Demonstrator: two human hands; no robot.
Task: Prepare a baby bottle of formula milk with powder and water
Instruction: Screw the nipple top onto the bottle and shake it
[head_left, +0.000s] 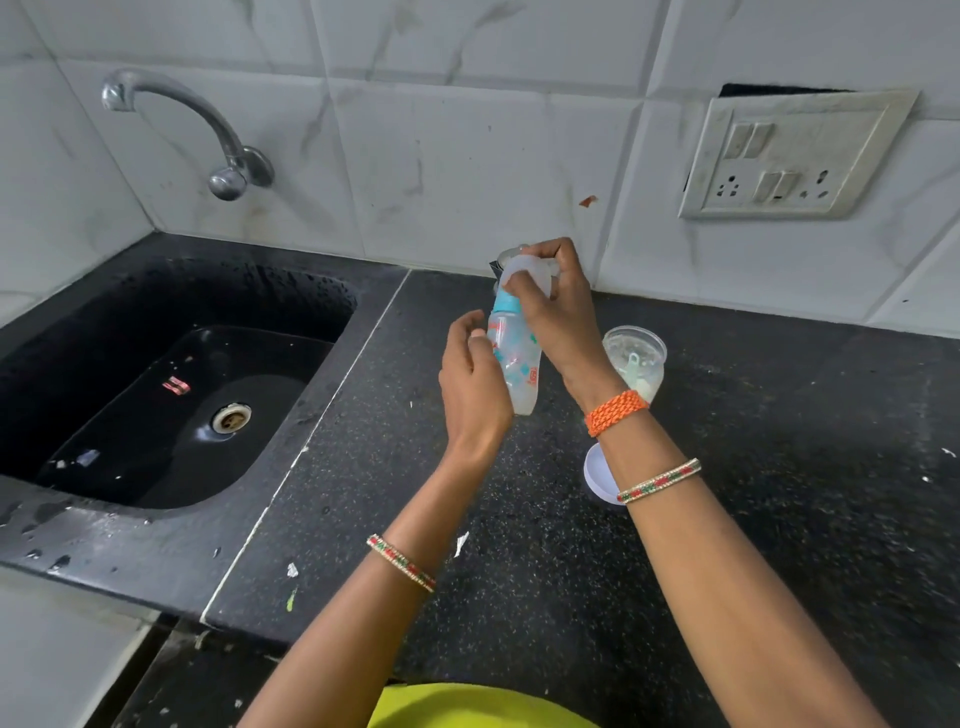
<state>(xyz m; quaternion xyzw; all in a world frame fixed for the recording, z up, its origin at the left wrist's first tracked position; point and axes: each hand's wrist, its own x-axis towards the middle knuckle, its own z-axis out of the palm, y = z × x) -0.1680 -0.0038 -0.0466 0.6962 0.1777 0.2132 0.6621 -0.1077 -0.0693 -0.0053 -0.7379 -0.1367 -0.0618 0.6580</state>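
2 hands are seen at the centre of the view, both on a baby bottle (511, 358) that is held tilted above the countertop (753, 467), its cap end toward 12 o'clock. The bottle is of clear plastic printed with blue and orange marks, and a whitish liquid is seen in its lower end. The translucent dome cap (524, 273) above a blue collar (506, 302) is gripped by the curled fingers of the right hand (558, 306). The bottle's body is touched at 9 o'clock by the left hand (472, 384), whose fingers are loosely curved beside it; whether they close round it cannot be told.

At 3 o'clock of the bottle, 1 clear round container (635, 358) is stood on the countertop with a pale scoop (635, 364) and some whitish powder inside. A round white lid (597, 475) is laid flat at 6 o'clock of it, partly hidden by the right forearm. A small container behind the right hand is mostly hidden.

The countertop is of black speckled stone, scattered with small scraps. A black wet sink (171, 395) is set in at 9 o'clock, with a curved metal tap (208, 130) on the white marbled tiles above. A soiled switch and socket plate (795, 156) is fixed to the wall at 2 o'clock.
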